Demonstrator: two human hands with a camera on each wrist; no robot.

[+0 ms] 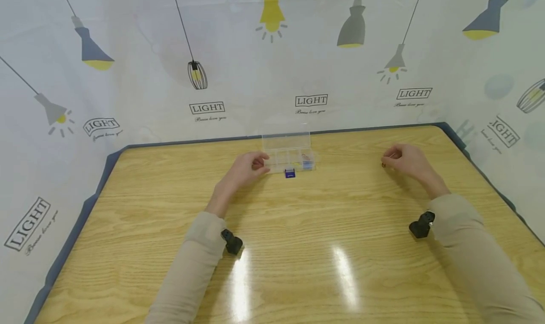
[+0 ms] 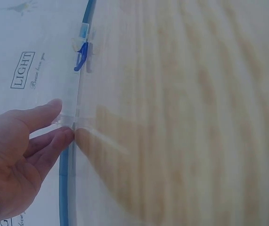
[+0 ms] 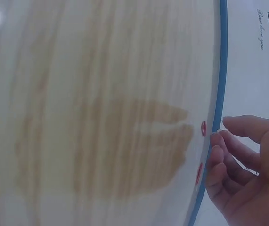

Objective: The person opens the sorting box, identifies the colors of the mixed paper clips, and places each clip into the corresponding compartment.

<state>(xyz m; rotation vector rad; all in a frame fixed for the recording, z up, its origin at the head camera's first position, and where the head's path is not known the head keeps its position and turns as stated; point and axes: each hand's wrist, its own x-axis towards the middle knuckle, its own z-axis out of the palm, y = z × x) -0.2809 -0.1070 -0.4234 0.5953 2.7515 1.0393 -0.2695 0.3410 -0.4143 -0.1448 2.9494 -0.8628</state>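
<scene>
A clear plastic compartment box (image 1: 282, 158) stands near the table's far edge, its transparent lid (image 1: 286, 140) raised at the back. My left hand (image 1: 247, 167) holds the left end of the box, thumb at the front and fingers behind. A dark blue latch-like piece (image 1: 290, 173) is at the box's front, and the right compartment has small light blue pieces (image 1: 307, 164) inside. Off to the right, my right hand (image 1: 404, 159) is low over the table, thumb and fingertips slightly apart. Two small red pieces (image 3: 203, 128) lie on the tabletop close by those fingertips.
The wood-grain table (image 1: 294, 220) has a dark blue border (image 1: 99, 172) along its edges. Behind and beside it hangs a white sheet (image 1: 238, 78) printed with lamps. A black wrist camera (image 1: 232, 242) is on each sleeve.
</scene>
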